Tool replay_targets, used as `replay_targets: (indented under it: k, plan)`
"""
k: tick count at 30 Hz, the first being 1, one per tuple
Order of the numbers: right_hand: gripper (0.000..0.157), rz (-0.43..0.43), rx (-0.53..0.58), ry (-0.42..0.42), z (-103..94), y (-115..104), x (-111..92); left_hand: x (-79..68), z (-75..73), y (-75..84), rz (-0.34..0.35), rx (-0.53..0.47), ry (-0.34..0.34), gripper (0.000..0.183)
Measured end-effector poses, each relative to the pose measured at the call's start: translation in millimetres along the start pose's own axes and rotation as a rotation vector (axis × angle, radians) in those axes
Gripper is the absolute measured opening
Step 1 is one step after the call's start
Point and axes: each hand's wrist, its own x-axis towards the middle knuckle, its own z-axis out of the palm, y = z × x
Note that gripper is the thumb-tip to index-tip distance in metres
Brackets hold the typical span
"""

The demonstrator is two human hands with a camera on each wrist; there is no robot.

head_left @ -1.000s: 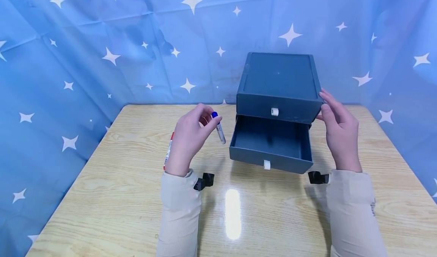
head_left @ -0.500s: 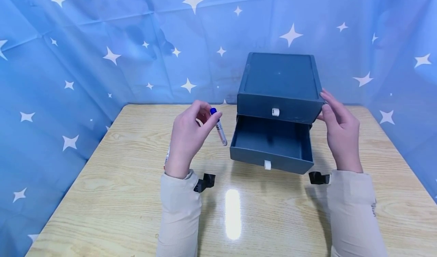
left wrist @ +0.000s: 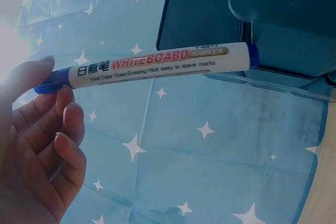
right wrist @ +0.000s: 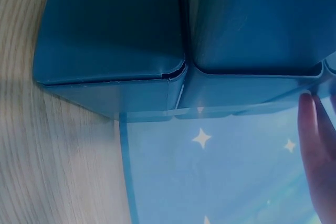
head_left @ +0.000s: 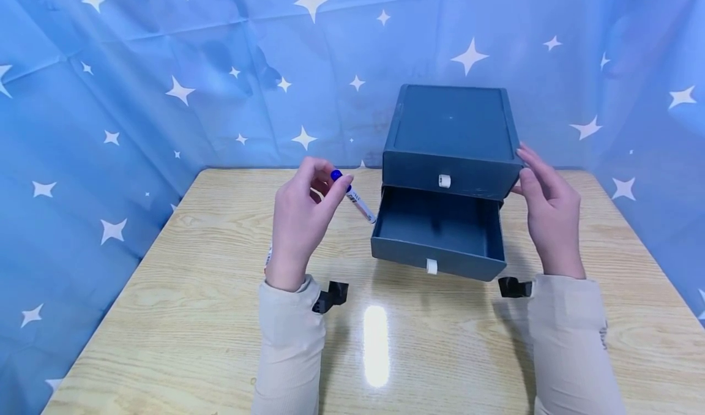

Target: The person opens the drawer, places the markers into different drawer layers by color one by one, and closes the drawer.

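Note:
My left hand (head_left: 302,219) pinches a blue-capped whiteboard marker (head_left: 359,204) by its cap, between thumb and fingers. The marker slants down to the right, its far end close to the left edge of the drawer. In the left wrist view, red lettering shows on the white barrel of the marker (left wrist: 163,64). A dark blue two-drawer box (head_left: 451,124) stands at the back right. Its lower drawer (head_left: 435,259) is pulled out, and the upper one is closed. Against the box's right side rests my right hand (head_left: 553,219), fingers fairly straight; in the right wrist view a finger (right wrist: 312,140) touches the side.
A second marker (head_left: 268,257) lies on the wooden table (head_left: 182,317), mostly hidden behind my left wrist. A blue curtain with white stars (head_left: 248,66) hangs behind and at both sides. Black camera mounts (head_left: 330,297) stick out from both wrists.
The marker in my left hand has swung from steep to more slanted, its lower end moving right toward the open drawer. My left hand has shifted slightly up and left. The right hand stays against the box.

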Motion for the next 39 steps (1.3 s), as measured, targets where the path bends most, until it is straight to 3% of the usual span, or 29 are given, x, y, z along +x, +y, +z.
replay_targets:
  k: [15,30,39]
  plan:
    - [0.035,-0.009,-0.002,0.003,-0.4,0,1,0.6,0.1,5.6,0.013,-0.075,0.009,0.026]
    - [0.035,0.003,-0.011,-0.010,1.0,-6,-6,-2.2,9.3,-2.4,-0.114,-0.045,-0.163,0.025]
    - [0.035,-0.003,-0.010,-0.004,1.5,-15,-7,-1.4,15.0,-7.0,-0.152,-0.036,-0.271,0.019]
